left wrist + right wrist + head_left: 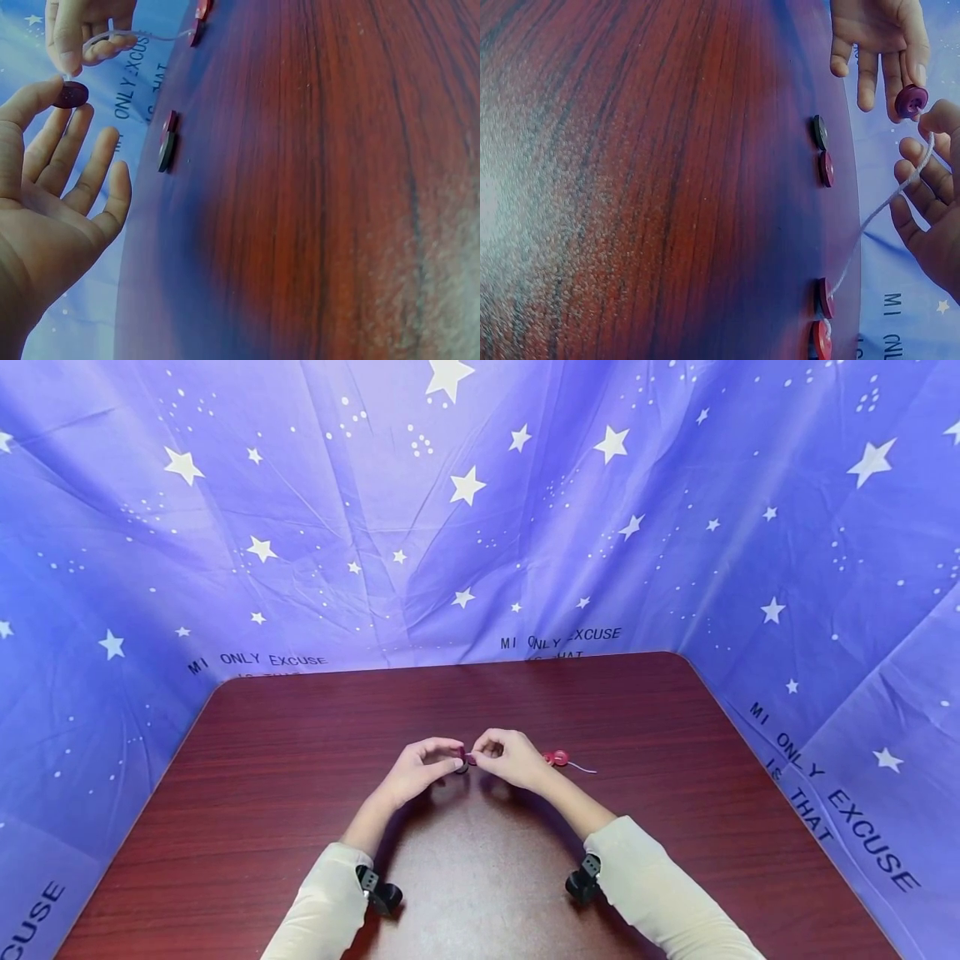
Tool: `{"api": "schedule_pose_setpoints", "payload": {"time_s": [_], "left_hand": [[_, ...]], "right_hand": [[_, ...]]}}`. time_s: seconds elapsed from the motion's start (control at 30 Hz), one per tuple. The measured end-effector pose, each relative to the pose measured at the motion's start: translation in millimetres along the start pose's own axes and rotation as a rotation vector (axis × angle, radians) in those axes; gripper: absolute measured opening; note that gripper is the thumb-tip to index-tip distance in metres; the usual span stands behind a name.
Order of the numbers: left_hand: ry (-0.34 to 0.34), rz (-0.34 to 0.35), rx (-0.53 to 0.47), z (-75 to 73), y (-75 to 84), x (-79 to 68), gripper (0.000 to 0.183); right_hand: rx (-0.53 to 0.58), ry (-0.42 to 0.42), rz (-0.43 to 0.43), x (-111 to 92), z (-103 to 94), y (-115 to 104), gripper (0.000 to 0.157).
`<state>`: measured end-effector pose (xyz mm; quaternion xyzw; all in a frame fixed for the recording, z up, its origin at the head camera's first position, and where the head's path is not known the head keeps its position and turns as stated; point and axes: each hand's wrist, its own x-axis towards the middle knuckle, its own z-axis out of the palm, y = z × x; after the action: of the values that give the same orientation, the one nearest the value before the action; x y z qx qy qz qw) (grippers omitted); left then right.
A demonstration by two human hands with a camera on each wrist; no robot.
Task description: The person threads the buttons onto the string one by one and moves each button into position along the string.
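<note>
My left hand (411, 772) pinches a dark purple-red button (911, 102) at its edge between thumb and finger, the other fingers spread. Up against that button, my right hand (513, 762) pinches a white string (889, 201) in its fingertips. In the right wrist view the string meets the button's middle, passes by the right hand and slopes down to a dark red button (825, 298) on the table. A brighter red button (821, 341) lies beside that one, with string showing between them. The string's far tail (583, 768) sticks out to the right in the head view.
Below the hands, a black button (820, 132) and a red button (826, 169) lie side by side on the dark wood-grain table (300, 777). A blue-purple curtain (390, 510) with stars surrounds the table's back and sides. Each sleeve carries a black wrist camera (380, 892).
</note>
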<state>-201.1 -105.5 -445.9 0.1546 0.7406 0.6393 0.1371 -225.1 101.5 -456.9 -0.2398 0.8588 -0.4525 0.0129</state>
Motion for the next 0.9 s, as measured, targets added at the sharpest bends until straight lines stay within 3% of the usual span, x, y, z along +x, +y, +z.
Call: {"api": "schedule_pose_setpoints", "payload": {"time_s": [0.9], "left_hand": [[-0.002, 0.026, 0.001, 5.0, -0.3, 1.0, 0.035]], "right_hand": [[0.038, -0.012, 0.013, -1.0, 1.3, -2.0, 0.004]]}}
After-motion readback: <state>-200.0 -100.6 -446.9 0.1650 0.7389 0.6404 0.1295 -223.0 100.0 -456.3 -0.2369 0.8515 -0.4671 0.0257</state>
